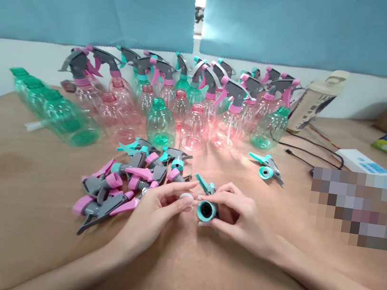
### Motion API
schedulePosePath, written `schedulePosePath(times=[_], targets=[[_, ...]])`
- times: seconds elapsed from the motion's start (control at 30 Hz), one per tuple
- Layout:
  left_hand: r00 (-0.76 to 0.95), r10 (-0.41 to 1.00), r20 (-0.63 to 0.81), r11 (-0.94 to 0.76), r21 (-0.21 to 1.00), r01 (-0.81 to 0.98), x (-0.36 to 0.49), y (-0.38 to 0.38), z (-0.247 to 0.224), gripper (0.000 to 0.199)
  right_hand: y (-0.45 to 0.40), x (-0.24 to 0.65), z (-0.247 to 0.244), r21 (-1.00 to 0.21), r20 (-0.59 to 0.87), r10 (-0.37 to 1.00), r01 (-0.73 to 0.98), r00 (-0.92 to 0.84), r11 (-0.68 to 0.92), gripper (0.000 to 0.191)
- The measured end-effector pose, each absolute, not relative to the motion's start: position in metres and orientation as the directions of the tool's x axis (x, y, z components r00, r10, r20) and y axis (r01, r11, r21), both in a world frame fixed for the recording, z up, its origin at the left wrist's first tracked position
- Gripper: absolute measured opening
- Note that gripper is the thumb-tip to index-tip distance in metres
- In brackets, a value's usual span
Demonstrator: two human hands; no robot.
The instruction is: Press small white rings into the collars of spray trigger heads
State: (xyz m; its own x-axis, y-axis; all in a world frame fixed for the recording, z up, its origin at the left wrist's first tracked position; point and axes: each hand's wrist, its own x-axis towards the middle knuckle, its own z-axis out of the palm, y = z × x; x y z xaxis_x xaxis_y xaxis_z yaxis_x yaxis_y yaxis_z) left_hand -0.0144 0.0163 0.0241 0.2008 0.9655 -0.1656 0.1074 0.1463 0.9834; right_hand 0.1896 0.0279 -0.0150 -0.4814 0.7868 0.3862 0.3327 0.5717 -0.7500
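Between the thumb and fingers of my left hand (156,204) is a small round white disc (186,197), perhaps a gasket. My right hand (241,214) grips a grey and turquoise spray trigger head (206,210), its threaded collar facing me. The two hands are close together above the table, the disc just left of the collar. Beside my left hand lies a heap of loose spray heads (119,185), pink-grey and turquoise-grey. One more turquoise spray head (266,171) rests alone beyond my right hand.
Several clear pink bottles (195,128) and green bottles (161,126) stand behind the heap, many with spray heads fitted. Blurred green bottles (54,108) are at the left. A cream drink bottle (314,102), a black cable (322,151) and a white box (362,161) occupy the right side.
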Motion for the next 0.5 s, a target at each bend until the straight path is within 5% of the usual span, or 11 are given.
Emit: schedulePosePath(times=[0.33,0.5], targets=[[0.162,0.987,-0.014,-0.006,0.993,0.117,-0.010,0.006,0.027,0.008,0.022,0.185,-0.015,-0.812,0.342,0.810,0.283,-0.476,0.510,0.034],[0.188,0.978,0.090,-0.149,0.933,0.328,-0.013,0.001,0.015,0.009,0.020,0.184,-0.015,-0.811,0.356,0.793,0.259,-0.494,0.525,0.034]])
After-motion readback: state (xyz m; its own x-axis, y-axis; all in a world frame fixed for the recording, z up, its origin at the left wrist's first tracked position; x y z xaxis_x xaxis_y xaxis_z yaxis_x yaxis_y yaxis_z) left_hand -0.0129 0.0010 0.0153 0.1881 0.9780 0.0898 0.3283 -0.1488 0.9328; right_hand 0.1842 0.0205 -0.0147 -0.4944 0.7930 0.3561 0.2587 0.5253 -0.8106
